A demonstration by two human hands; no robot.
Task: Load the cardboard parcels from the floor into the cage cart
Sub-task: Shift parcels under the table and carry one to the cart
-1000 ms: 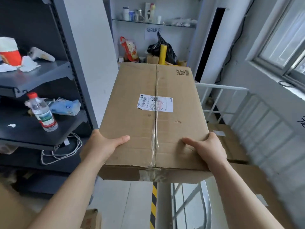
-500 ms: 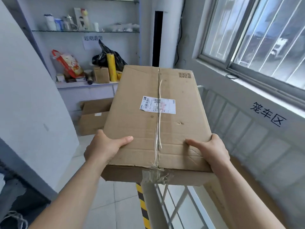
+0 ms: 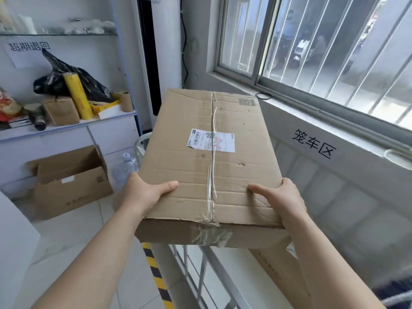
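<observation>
The person held a parcel [image 3: 207,157] up in the air, level, its taped seam running away from them and a white label [image 3: 210,140] stuck across that seam. The left hand [image 3: 142,195] gripped the near left corner, thumb flat on the top face and fingers curled out of sight round the side. The right hand [image 3: 281,199] clasped the near right corner the same way. The parcel hung over the near rail of the cart [image 3: 223,275] (whether its underside touched the rail, I could not tell). Low inside the cart, to the right, lay a second parcel [image 3: 274,270], mostly hidden by the one being held. Off to the left an open box [image 3: 71,186] sat on the floor with a bottle [image 3: 124,168] just beside it, below a cluttered shelf [image 3: 66,128]. A barred window [image 3: 323,52] ran along the wall on the right.
</observation>
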